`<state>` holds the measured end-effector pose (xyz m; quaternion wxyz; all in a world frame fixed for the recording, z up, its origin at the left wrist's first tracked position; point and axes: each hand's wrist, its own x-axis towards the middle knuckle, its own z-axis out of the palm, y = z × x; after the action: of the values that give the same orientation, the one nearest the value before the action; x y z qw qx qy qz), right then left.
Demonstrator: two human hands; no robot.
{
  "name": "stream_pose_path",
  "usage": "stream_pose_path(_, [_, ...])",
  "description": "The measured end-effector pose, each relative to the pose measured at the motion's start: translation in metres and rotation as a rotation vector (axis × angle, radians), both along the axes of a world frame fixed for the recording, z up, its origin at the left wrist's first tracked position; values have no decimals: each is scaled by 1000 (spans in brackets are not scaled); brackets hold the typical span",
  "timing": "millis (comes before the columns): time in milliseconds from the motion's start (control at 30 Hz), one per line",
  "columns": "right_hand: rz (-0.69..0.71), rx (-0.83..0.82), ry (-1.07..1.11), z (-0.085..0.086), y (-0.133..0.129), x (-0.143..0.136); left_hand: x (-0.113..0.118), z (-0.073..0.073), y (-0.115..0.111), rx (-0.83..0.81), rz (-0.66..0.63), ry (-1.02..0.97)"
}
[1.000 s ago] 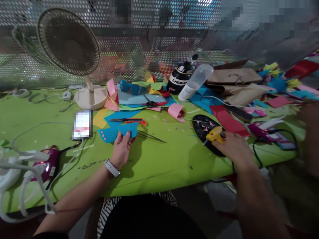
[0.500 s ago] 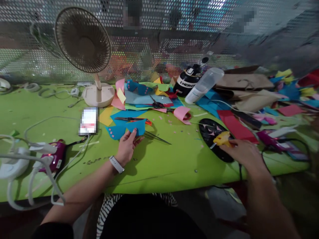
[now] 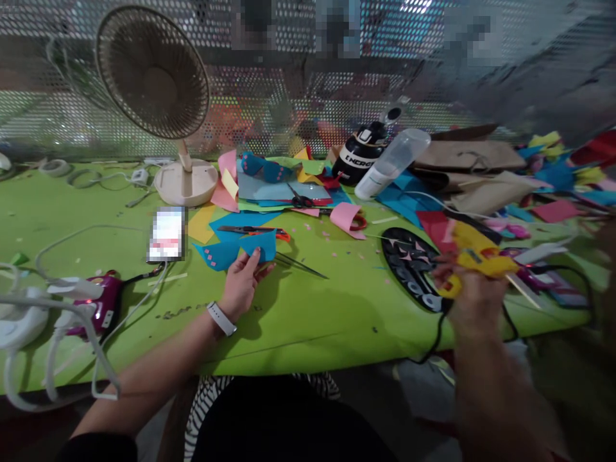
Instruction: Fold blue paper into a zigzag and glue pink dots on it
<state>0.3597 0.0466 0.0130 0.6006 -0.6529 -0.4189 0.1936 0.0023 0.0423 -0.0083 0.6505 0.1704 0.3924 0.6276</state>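
My left hand is closed on a blue paper piece with small pink squares on its left part. Behind that paper lie a utility knife and long tweezers. On the right, my right hand grips a yellow glue gun, raised over the right edge of a black oval tray. Small pink paper bits lie on the tray. A white stick extends from the glue gun towards the lower right.
A beige fan and a phone stand at left. Purple power strips with cables lie at both sides. Scissors, a black bottle, a clear bottle and coloured paper are at the back.
My right hand has lifted the yellow glue gun from the black tray and turned it, moving it up and right. My left hand still holds the blue paper in nearly the same place.
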Motion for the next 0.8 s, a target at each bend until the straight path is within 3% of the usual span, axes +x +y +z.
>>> stream_pose_path(100, [245,-91,195,6,2,-51,0,1,1,-7,9,14])
stream_pose_path(233, [589,-227,192,7,5,-121,-1,2,0,-4,1,22])
stream_pose_path(400, [930,-291,119,6,7,-168,-1,4,-1,-7,-9,25])
stream_pose_path(800, [952,-291,-45,-4,5,-172,0,-1,-1,9,-22,34])
